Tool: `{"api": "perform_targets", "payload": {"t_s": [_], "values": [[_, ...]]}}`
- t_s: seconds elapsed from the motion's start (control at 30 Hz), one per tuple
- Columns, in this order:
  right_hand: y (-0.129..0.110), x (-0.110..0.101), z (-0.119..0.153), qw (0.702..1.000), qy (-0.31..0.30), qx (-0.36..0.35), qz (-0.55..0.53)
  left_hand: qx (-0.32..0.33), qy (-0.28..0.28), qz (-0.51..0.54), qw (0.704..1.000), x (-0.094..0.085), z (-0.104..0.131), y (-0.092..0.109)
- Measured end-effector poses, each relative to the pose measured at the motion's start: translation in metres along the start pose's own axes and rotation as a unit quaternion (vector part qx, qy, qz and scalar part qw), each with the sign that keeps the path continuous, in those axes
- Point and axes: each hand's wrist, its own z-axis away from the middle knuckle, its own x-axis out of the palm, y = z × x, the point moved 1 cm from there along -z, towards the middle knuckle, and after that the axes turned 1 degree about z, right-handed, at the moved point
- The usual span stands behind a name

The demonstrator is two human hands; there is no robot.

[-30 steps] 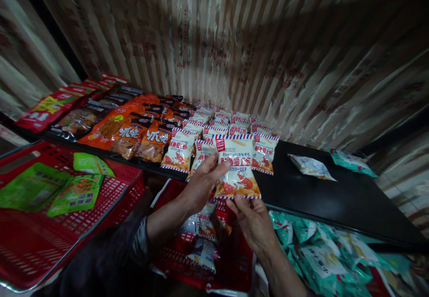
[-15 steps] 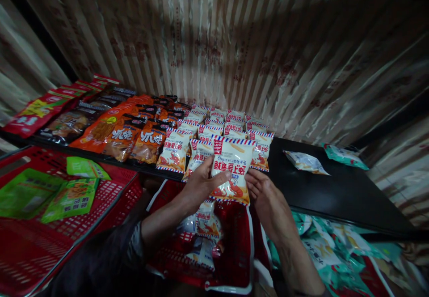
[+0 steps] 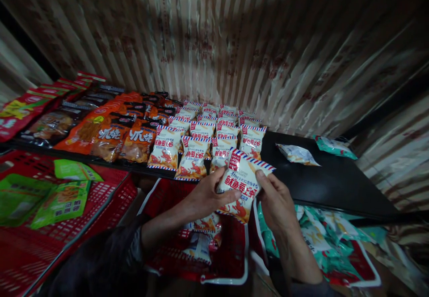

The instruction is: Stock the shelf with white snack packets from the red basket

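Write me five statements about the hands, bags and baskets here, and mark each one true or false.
1. The left hand and the right hand are on the same white snack bag. True.
2. The white snack bag between the hands lies flat on the black shelf. False: the hands hold it up, off the shelf.
3. Green packets lie in the left basket. True.
4. The teal bags in the lower part of the picture are in the left basket. False: they are in the right basket.
5. On the shelf, the orange packets lie to the left of the rows of white bags. True.
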Motion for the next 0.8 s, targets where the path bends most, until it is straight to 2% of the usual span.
{"api": "perform_targets", "payload": {"t_s": [0.33, 0.6, 0.8], "values": [[-0.006, 0.001, -0.007, 0.996, 0.083, 0.003, -0.017, -0.017, -0.050, 0.145, 0.988, 0.004, 0.005, 0.003], [-0.010, -0.007, -0.014, 0.992, 0.114, 0.002, -0.052, -0.030, -0.027, 0.122, 0.992, -0.006, 0.010, 0.009], [-0.009, -0.015, -0.018, 0.991, 0.122, -0.003, -0.059, -0.046, -0.116, 0.156, 0.980, -0.001, 0.015, 0.022]]}}
